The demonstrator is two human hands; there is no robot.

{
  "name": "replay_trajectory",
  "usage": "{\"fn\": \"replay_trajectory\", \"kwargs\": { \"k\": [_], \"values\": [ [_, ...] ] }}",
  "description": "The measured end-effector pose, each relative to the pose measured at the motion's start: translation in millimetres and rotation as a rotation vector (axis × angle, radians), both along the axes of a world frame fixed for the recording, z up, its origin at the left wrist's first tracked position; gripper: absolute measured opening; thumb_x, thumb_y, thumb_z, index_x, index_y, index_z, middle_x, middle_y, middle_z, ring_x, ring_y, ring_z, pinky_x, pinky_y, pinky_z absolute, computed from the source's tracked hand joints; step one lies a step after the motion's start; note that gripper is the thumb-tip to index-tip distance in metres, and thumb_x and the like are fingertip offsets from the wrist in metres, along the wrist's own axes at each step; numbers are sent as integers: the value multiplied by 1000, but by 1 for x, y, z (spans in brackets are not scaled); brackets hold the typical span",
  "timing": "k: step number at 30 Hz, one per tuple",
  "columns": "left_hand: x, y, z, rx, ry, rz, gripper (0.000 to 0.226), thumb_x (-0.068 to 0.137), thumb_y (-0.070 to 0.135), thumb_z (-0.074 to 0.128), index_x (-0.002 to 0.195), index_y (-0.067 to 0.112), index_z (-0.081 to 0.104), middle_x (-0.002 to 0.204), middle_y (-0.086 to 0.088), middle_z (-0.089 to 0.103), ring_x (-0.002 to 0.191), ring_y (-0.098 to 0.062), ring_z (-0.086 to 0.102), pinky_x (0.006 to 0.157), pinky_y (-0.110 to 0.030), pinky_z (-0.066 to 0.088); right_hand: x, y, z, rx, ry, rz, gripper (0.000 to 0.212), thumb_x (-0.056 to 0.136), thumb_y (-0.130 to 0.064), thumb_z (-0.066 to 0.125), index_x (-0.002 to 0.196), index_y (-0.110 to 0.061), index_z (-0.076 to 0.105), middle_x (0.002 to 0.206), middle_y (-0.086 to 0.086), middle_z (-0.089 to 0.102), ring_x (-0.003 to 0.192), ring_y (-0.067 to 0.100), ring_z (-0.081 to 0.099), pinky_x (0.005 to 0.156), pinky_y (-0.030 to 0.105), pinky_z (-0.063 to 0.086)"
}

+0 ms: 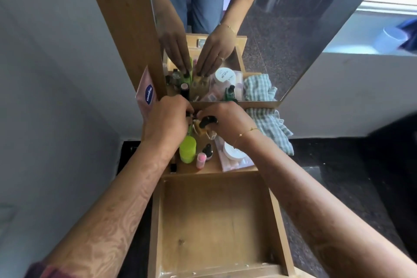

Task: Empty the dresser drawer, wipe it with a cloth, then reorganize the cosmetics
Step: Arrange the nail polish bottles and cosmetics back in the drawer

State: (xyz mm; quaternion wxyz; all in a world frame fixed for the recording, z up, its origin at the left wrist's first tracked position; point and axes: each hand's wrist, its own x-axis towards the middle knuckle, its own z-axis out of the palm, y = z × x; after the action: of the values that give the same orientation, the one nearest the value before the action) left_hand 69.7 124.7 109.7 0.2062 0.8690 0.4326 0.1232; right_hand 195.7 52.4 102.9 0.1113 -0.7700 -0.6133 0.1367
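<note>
Only one label reads plainly: "Vaseline", in white on a blue oval, on the pink Vaseline tube (146, 95) that leans against the wooden mirror frame (126, 29) at the left edge of the dresser top (209, 168). The white jar (232, 151) carries dark lettering on its lid, seen in the mirror, but it is reversed and too small to read.

Both hands are together at the back of the dresser top, close to the mirror (282, 29). The left hand (167, 119) has its fingers curled over a cluster of small bottles (204, 128), though what it holds is hidden. The right hand (225, 119) grips a small dark-capped bottle (208, 121) in that cluster.

Nearer the person stand a lime green container (187, 149), a small pink bottle (201, 160) and a dark dropper bottle (207, 151). The white jar lies on a clear pouch (237, 163) under the right wrist. A green checked cloth (270, 128) lies crumpled at the right of the dresser top.

Below, the drawer (216, 221) is pulled out, its bare wooden floor showing.
</note>
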Motion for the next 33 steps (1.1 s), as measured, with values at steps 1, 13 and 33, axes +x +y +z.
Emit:
{"fn": "replay_trajectory", "kwargs": {
  "k": [1,13,33],
  "values": [
    [-1,-3,7,4,-19,12,21,87,11,64,106,16,70,98,-6,71,94,-27,65,84,-41,52,1,-1,8,36,-2,-15,29,80,-5,61,104,-18,71,102,12,71,92,31,66,79,40,54],
    [-77,-73,73,-3,-247,-67,30,69,11,81,95,22,75,91,3,74,72,-6,62,64,-10,43,-33,-93,95,206,76,-20,31,66,-3,76,93,-21,75,96,1,74,85,9,61,81,11,36],
    [-111,-98,-122,-258,-12,182,32,81,3,68,107,21,71,106,1,71,94,-21,68,81,-35,56,-126,-65,-125,-226,215,-305,27,85,-2,47,107,-8,63,111,13,61,107,32,52,80,35,46]
  ]
}}
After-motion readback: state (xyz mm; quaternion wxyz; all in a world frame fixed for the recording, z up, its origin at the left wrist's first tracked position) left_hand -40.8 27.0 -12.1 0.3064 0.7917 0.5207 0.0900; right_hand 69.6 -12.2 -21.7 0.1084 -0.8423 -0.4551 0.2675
